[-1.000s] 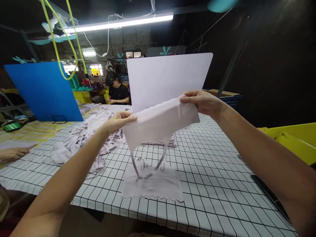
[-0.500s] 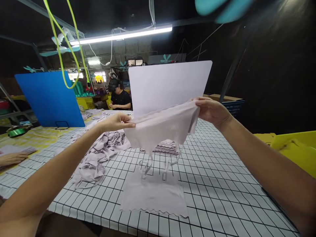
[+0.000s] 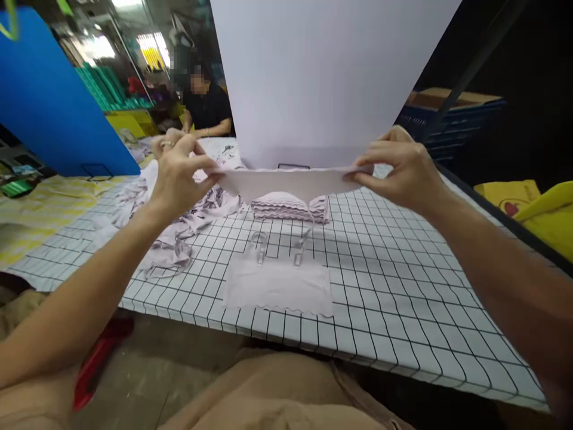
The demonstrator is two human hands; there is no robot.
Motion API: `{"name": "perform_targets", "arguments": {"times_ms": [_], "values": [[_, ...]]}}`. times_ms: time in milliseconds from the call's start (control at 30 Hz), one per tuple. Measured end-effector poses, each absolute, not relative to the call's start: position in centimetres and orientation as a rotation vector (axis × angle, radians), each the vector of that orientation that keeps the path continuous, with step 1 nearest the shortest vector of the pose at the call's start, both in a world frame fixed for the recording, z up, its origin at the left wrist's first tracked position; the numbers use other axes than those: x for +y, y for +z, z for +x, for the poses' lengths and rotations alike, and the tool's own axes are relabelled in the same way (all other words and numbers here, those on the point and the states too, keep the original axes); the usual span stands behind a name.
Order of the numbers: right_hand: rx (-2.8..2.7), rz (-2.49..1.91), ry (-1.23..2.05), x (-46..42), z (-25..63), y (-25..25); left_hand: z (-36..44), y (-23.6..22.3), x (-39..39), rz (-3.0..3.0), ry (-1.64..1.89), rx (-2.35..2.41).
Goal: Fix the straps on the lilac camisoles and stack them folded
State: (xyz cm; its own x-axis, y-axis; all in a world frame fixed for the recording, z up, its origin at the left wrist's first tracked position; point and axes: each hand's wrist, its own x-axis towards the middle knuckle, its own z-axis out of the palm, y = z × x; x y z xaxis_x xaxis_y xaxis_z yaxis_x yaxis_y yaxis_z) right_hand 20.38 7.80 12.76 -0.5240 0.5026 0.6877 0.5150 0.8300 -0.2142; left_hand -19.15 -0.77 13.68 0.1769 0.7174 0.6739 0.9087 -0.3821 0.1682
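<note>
A pale lilac strappy top (image 3: 286,181) is stretched level between my two hands, above the table. My left hand (image 3: 179,167) pinches its left end between thumb and fingers. At the other end, my right hand (image 3: 398,164) grips the edge the same way. Below lies a second strappy top (image 3: 280,286), flat, its wavy edge toward me and its thin straps pointing away. Behind the held top is a neat stack of folded tops (image 3: 277,209), partly hidden by it.
A loose heap of lilac garments (image 3: 174,245) covers the table's left side. A white board (image 3: 331,71) stands upright at the back, a blue board (image 3: 58,101) at the left. One person (image 3: 208,107) sits beyond. Yellow bags (image 3: 510,197) are at the right.
My view has tipped downward. The held top was tilted and hanging deep; now it is level and shows as a narrow band. Both hands still hold its ends.
</note>
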Motion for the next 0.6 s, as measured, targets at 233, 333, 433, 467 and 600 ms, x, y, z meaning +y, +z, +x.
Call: {"name": "perform_targets", "arguments": {"times_ms": [233, 333, 433, 467, 600], "values": [[-2.408, -0.723, 0.225, -0.5, 21.1, -0.8, -18.7, -2.5, -8.8, -2.529, -0.845, -1.541], [-2.492, -0.742, 0.289, -3.2, 21.7, -4.0, -18.3, -5.7, -11.6, -2.613, -0.760, -1.533], [-2.633, -0.701, 0.362, -5.3, 22.3, -5.2, -18.4, -6.2, -13.6, -2.774, -0.648, -1.572], [-2.668, -0.677, 0.394, -5.7, 22.5, -5.4, -18.6, -6.0, -13.9, -2.827, -0.638, -1.618], [-2.560, -0.693, 0.477, -4.9, 21.8, -4.9, -20.0, -5.1, -11.8, -2.745, -0.908, -1.991]]}}
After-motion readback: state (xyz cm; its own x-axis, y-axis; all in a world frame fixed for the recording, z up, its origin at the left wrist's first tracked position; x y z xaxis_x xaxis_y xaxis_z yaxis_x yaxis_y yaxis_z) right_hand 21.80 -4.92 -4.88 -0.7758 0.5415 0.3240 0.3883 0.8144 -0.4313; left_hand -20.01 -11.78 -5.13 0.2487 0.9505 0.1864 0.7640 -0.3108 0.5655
